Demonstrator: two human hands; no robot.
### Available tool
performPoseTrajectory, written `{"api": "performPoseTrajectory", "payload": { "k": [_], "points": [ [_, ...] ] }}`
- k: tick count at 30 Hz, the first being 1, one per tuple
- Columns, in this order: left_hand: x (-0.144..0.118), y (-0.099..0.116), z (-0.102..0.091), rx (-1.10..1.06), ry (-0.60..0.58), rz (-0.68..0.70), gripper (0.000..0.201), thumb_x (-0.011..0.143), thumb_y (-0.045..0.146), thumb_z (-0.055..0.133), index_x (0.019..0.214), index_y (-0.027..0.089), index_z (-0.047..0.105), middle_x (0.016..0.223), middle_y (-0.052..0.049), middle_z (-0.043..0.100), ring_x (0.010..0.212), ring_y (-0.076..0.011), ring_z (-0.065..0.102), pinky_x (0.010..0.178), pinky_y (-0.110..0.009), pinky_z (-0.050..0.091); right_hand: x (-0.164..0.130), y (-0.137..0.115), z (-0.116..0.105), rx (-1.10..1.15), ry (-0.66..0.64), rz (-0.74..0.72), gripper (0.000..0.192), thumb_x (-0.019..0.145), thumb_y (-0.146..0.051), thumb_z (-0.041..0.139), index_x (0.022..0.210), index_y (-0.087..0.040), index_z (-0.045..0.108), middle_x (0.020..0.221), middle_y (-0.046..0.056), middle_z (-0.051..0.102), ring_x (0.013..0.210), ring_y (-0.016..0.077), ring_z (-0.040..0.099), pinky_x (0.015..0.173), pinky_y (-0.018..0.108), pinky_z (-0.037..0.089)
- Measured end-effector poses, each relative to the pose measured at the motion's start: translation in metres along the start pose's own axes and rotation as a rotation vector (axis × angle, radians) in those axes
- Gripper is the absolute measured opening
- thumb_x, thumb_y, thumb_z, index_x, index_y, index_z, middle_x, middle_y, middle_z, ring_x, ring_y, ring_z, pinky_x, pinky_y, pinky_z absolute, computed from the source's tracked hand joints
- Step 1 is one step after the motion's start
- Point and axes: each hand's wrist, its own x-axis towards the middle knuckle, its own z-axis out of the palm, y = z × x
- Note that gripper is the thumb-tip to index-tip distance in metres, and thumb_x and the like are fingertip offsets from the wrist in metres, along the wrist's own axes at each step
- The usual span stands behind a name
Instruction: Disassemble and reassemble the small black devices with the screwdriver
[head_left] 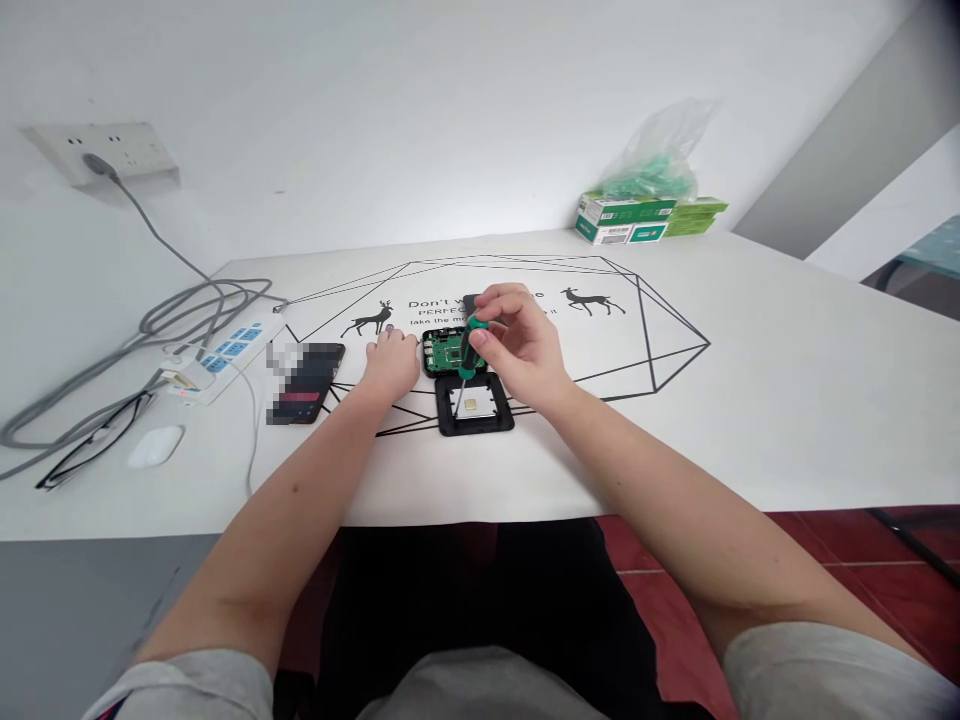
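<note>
My right hand (523, 345) is closed around a screwdriver (470, 350) with a green and black handle. Its thin shaft slants down to the left side of a black plastic cover (489, 424) with a silvery plate inside. Directly behind that cover, a green circuit board (444, 349) sits in a black case, partly hidden by the screwdriver and my fingers. To the left of the board, my left hand (393, 368) rests on the table with its fingers curled in; whatever they may hold is hidden. A dark object (470, 302) shows partly behind my right hand.
A phone (309, 383) lies left of my left hand. Farther left are a power strip (236, 345) with coiled grey cable, glasses (90, 445) and a white earbud case (156, 447). Green-white boxes (626, 218) with a plastic bag (660, 160) stand against the wall.
</note>
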Motion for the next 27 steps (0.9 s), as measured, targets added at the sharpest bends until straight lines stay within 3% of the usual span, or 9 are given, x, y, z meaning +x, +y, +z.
{"api": "performPoseTrajectory", "payload": {
  "k": [4,7,13,20,27],
  "points": [
    [0.000,0.000,0.000,-0.007,0.000,-0.005,0.041,0.107,0.021,0.042,0.137,0.017,0.070,0.146,-0.022,0.063,0.141,-0.0380,0.053,0.112,-0.053,0.046,-0.004,0.001,0.005,0.186,-0.022,0.150,0.035,0.094,-0.048,0.084,0.105,-0.028,0.057,0.130,0.006,0.069,0.094,0.0160,0.077,0.077,0.035,0.069],
    [0.000,0.000,0.000,-0.015,0.000,-0.004,0.041,0.106,0.021,0.043,0.137,0.018,0.070,0.146,-0.022,0.063,0.141,-0.0385,0.053,0.112,-0.054,0.046,-0.005,0.000,0.004,0.196,-0.034,0.176,0.039,0.091,-0.051,0.087,0.109,-0.028,0.061,0.125,0.006,0.075,0.091,0.0168,0.079,0.076,0.035,0.070],
    [0.002,-0.001,0.002,-0.018,-0.004,-0.004,0.043,0.106,0.021,0.042,0.138,0.019,0.070,0.145,-0.022,0.063,0.141,-0.0385,0.053,0.112,-0.055,0.046,-0.001,-0.004,-0.004,-0.007,-0.121,-0.001,0.033,0.105,-0.054,0.066,0.125,-0.031,0.078,0.116,0.008,0.081,0.102,0.0230,0.076,0.090,0.045,0.065],
    [0.002,-0.001,0.003,-0.005,-0.006,-0.006,0.041,0.108,0.021,0.042,0.138,0.019,0.069,0.146,-0.021,0.062,0.143,-0.0376,0.053,0.113,-0.052,0.046,0.002,-0.002,-0.009,-0.132,-0.126,-0.088,0.037,0.107,-0.052,0.062,0.134,-0.034,0.080,0.108,0.008,0.074,0.104,0.0252,0.067,0.097,0.053,0.059],
    [0.000,-0.001,0.001,-0.004,-0.008,0.001,0.043,0.107,0.020,0.041,0.139,0.017,0.069,0.146,-0.022,0.062,0.142,-0.0380,0.053,0.112,-0.053,0.047,0.002,0.001,-0.008,-0.134,-0.092,-0.115,0.028,0.107,-0.038,0.062,0.128,-0.036,0.080,0.099,0.005,0.069,0.092,0.0219,0.064,0.086,0.047,0.060]
  ]
}}
